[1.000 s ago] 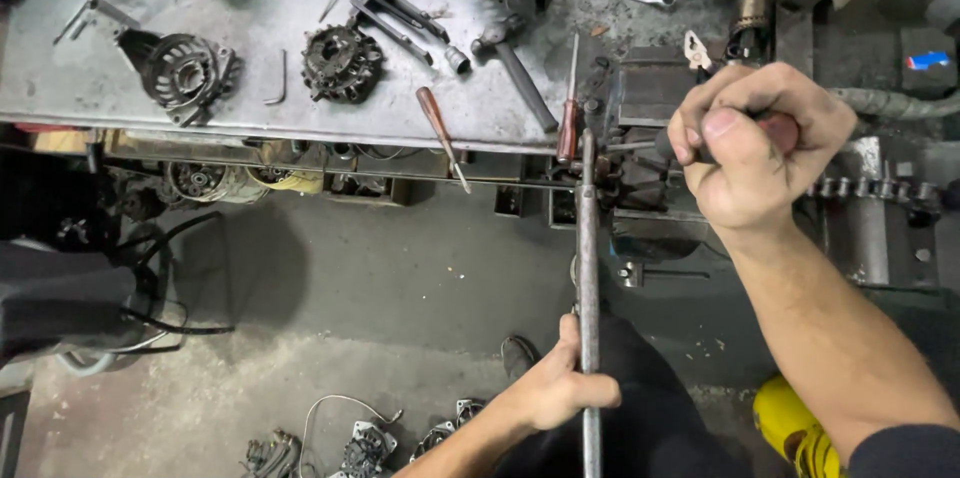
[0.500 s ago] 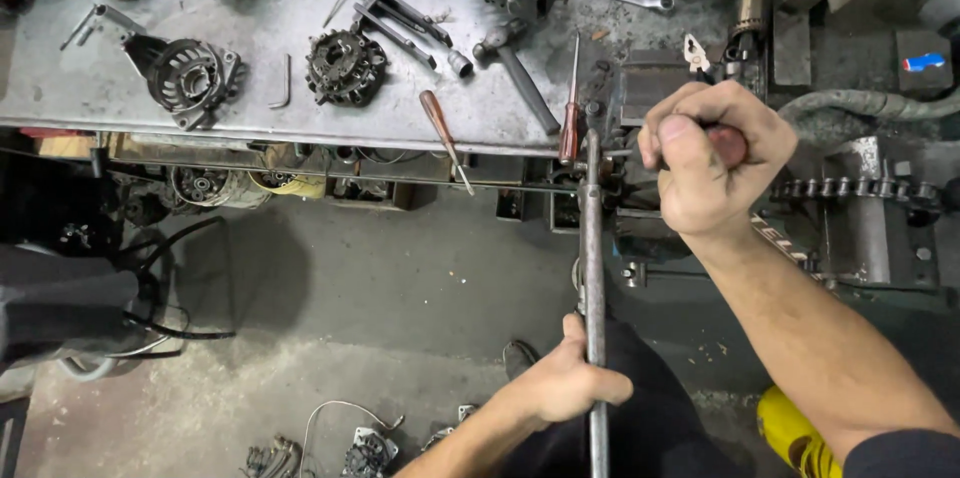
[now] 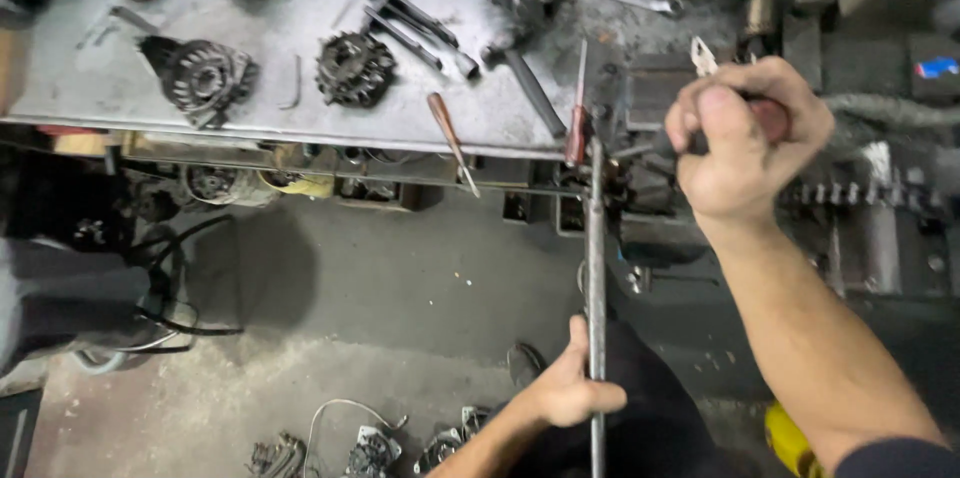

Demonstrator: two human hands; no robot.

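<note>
Left hand (image 3: 567, 393) is wrapped around the long steel bar (image 3: 595, 278) running up to the bench vise (image 3: 640, 183), right hand (image 3: 745, 143) fisted on a red-handled tool (image 3: 768, 118) there; best levered steadily, keeping bar square, wrist straight.

Light even and fairly bright on the grey workbench (image 3: 300, 98), from overhead; dim beneath it and along the right edge; soft dark shadow on the floor (image 3: 400, 278) at left; whole frame softened by motion blur, worst at the top corners; right hand (image 3: 745, 143) slightly smeared; no glare
</note>
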